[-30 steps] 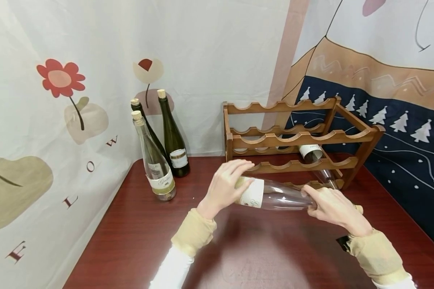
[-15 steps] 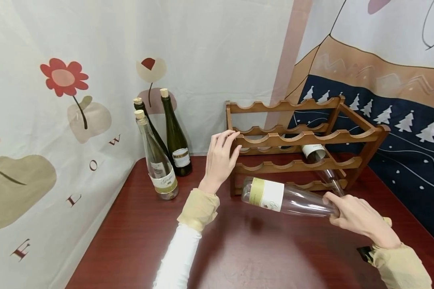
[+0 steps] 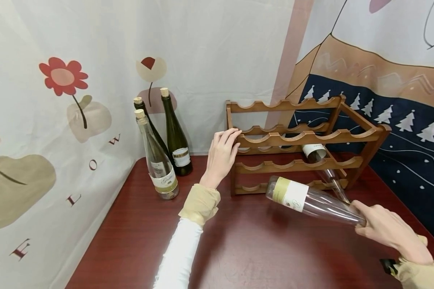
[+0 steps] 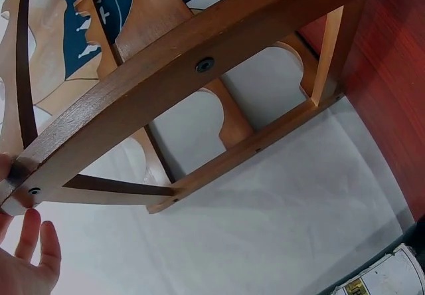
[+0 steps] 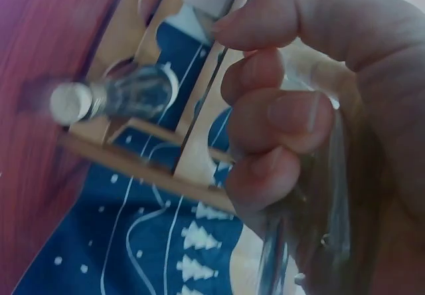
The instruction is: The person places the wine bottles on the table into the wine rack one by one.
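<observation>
My right hand [image 3: 387,226] grips a clear wine bottle [image 3: 312,200] round its neck. The bottle is tilted, its white-and-green labelled base toward the front of the wooden wine rack [image 3: 300,166]. The cork end shows past the hand. In the right wrist view my curled fingers [image 5: 282,119] wrap the clear glass. My left hand [image 3: 222,154] touches the rack's front left upper corner with fairly straight fingers; the left wrist view shows fingertips [image 4: 30,232] at that wooden corner [image 4: 23,182]. A second clear bottle [image 3: 320,158] lies in the lower row, neck pointing forward.
Three corked bottles stand at the table's back left: a clear bottle [image 3: 160,168], a green bottle [image 3: 179,146] and a dark one [image 3: 152,130] partly behind. A printed cloth [image 3: 206,52] hangs behind the red-brown table [image 3: 246,257]. A small dark object [image 3: 388,265] shows beside the right sleeve.
My left hand has left the bottle's base and moved up to the rack's corner. My right hand has carried the bottle right and toward me, its base now farther from the left hand.
</observation>
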Action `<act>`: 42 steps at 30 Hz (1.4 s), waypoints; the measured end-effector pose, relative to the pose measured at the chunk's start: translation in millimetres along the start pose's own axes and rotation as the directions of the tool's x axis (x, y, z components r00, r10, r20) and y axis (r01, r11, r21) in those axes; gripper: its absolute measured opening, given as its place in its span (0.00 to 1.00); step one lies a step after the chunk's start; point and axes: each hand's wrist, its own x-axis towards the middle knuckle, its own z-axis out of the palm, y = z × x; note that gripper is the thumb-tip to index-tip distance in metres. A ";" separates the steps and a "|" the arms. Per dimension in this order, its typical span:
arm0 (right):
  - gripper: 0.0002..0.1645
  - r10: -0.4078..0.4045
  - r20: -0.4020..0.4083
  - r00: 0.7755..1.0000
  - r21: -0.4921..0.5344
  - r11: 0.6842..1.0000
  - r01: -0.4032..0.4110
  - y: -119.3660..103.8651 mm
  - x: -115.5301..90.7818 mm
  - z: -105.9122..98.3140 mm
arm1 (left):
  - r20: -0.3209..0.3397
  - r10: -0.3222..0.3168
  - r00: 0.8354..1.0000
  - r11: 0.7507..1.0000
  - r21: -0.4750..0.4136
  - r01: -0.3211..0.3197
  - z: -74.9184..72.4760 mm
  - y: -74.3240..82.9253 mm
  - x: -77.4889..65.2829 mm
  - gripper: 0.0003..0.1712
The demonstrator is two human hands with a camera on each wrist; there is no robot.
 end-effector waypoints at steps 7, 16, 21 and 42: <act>0.20 0.132 0.093 0.987 -0.019 0.991 -0.131 19.9 -12.6 0.4 | -0.003 0.014 1.000 1.000 0.012 -0.014 -0.1 -0.9 0.1 0.17; 0.21 0.139 0.047 0.989 -0.030 0.990 -0.137 35.3 -26.2 8.2 | 0.003 0.017 1.000 1.000 0.010 -0.017 0.0 0.1 0.9 0.16; 0.22 0.149 0.029 0.988 -0.016 0.989 -0.149 40.7 -30.1 11.3 | -0.003 0.025 1.000 1.000 0.008 -0.025 0.7 0.3 0.9 0.15; 0.22 0.247 0.000 0.969 0.079 0.966 -0.247 37.9 -32.2 26.3 | -0.011 0.026 1.000 1.000 0.018 -0.025 2.0 0.5 -0.9 0.14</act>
